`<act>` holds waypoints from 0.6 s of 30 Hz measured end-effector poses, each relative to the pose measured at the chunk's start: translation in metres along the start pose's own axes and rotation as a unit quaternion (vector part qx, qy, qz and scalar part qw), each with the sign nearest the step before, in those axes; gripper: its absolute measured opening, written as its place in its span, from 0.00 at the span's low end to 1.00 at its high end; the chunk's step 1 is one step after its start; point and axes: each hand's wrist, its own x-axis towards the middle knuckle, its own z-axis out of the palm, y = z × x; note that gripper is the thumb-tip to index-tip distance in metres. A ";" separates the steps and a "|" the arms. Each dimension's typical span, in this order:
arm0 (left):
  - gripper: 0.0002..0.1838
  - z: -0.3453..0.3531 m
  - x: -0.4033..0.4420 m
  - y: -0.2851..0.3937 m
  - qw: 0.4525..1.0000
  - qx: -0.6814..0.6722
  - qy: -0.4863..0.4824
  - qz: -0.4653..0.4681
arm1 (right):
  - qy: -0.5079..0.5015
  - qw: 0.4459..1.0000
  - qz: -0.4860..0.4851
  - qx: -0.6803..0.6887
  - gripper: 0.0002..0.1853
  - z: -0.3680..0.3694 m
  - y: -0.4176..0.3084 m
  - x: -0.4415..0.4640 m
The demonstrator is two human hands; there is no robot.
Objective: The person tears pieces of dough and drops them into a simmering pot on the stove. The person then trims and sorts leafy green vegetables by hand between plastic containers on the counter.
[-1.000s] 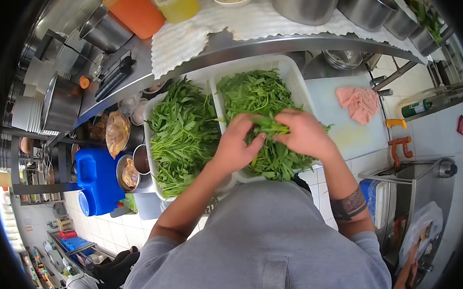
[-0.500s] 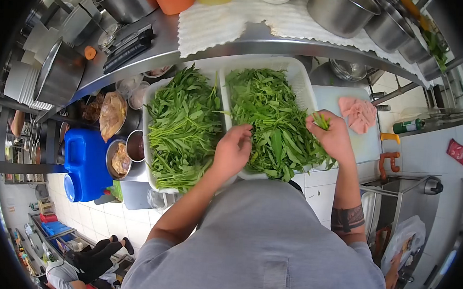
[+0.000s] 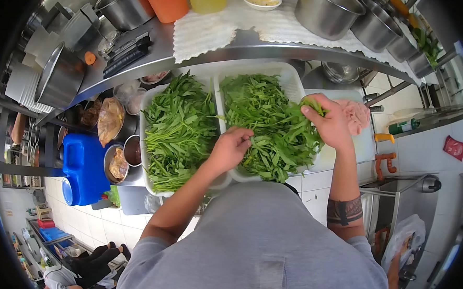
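Two white plastic baskets stand side by side, heaped with leafy water spinach. The right basket point(image 3: 293, 81) is in front of me, its greens point(image 3: 274, 136) loose and tangled. The left basket point(image 3: 144, 140) holds another pile point(image 3: 180, 131), with many stems lying crosswise. My right hand point(image 3: 331, 122) is closed around a small bunch of water spinach point(image 3: 313, 105) above the right side of the right basket. Leaves hang below that hand. My left hand point(image 3: 230, 150) has its fingers curled together at the left part of the right pile; what they pinch is hidden.
A cutting board point(image 3: 341, 150) with a pink cloth point(image 3: 354, 117) lies to the right. A steel shelf point(image 3: 215, 54) with pots point(image 3: 327, 13) crosses beyond the baskets. A blue jerrycan point(image 3: 86, 168) and bowls of meat point(image 3: 118, 162) stand left. Another person point(image 3: 86, 267) is at lower left.
My right hand has risen slightly away from me with the bunch of water spinach, and leaves now show above its fingers. My left hand stays by the pile. The view has shifted slightly.
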 end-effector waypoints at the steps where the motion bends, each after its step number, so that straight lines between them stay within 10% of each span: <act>1: 0.18 0.004 0.004 -0.009 0.999 0.009 0.012 0.044 | 0.033 0.998 0.011 0.042 0.11 -0.002 -0.002 -0.001; 10: 0.15 0.010 0.028 0.009 0.993 0.108 -0.032 0.045 | -0.099 0.990 -0.028 -0.100 0.21 0.070 0.006 -0.009; 15: 0.22 0.014 0.043 0.008 0.966 -0.255 -0.031 0.028 | -0.139 0.982 -0.039 -0.122 0.28 0.066 0.041 -0.003; 18: 0.25 0.003 0.034 0.014 0.990 -0.070 -0.073 0.094 | -0.074 0.995 0.015 -0.070 0.29 0.052 0.036 -0.005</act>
